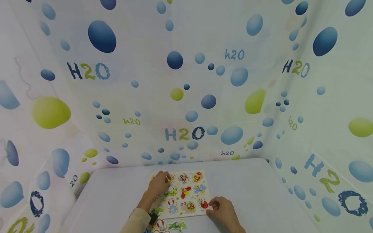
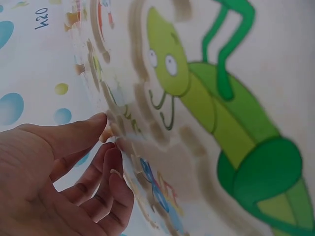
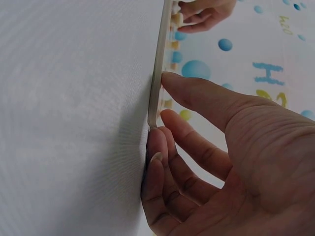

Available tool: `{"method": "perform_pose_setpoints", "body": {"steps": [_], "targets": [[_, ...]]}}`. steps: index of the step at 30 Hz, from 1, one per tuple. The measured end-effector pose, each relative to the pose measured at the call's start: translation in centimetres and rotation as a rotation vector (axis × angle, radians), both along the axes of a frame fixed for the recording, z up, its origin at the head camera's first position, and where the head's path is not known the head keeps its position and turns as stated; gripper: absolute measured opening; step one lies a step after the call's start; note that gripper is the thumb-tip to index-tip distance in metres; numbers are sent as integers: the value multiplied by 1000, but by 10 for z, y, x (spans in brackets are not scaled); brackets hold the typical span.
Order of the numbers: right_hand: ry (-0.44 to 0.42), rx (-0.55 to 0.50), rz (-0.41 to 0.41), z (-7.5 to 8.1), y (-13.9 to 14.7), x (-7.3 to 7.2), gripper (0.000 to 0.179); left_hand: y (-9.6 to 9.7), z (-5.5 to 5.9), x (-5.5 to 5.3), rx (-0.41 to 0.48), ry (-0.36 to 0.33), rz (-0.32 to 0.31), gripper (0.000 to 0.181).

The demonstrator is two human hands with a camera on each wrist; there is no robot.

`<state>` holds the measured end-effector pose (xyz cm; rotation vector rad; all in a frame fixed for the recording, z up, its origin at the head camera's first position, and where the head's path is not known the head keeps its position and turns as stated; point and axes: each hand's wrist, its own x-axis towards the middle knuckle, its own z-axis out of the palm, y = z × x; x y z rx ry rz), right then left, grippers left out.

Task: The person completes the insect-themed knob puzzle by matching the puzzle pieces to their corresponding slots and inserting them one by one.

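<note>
A wooden peg puzzle board [image 1: 195, 195] with cartoon insects lies on the table. My left hand [image 1: 159, 185] is over its upper left part. In the left wrist view, the thumb and fingers of the left hand [image 2: 74, 172] pinch a small wooden knob [image 2: 106, 132]; the puzzle piece under it is mostly hidden. A large green grasshopper picture [image 2: 231, 132] fills that view's right side. My right hand [image 1: 223, 211] holds the board at its lower right corner, beside the ladybug piece [image 1: 203, 204]. The right wrist view shows its thumb and curled fingers against the board's edge [image 3: 158, 73].
Loose insect pieces, among them a green one [image 1: 177, 225] and a red-and-blue beetle [image 1: 161, 225], lie just below the board. The table [image 1: 247, 184] has a white cover. Printed fabric walls [image 1: 186, 106] with blue and green bubbles stand around it.
</note>
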<state>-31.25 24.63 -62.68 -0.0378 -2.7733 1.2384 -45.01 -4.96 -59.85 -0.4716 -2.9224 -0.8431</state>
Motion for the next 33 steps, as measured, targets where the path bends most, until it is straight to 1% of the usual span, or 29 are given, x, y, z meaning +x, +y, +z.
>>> {"method": "perform_pose_setpoints", "body": {"steps": [6, 10, 13, 17, 22, 27, 33], "targets": [[12, -2, -3, 3, 0, 1, 27, -1, 8, 7, 6, 41, 0, 16], [13, 5, -11, 6, 0, 0, 26, -2, 11, 7, 0, 57, 6, 16], [3, 8, -15, 7, 0, 0, 27, -5, 10, 9, 5, 65, -5, 15], [-16, 7, -21, 4, -1, 1, 27, -8, 10, 18, 30, 74, -23, 11], [-39, 13, -24, -1, -3, 0, 26, -11, 9, 26, 35, 77, -15, 8], [-31, 29, -24, -1, -2, -1, 26, -13, 9, 30, 27, 85, -17, 9], [-20, 38, -21, -1, -2, 0, 27, -15, 12, 40, 28, 95, -47, 11]]}}
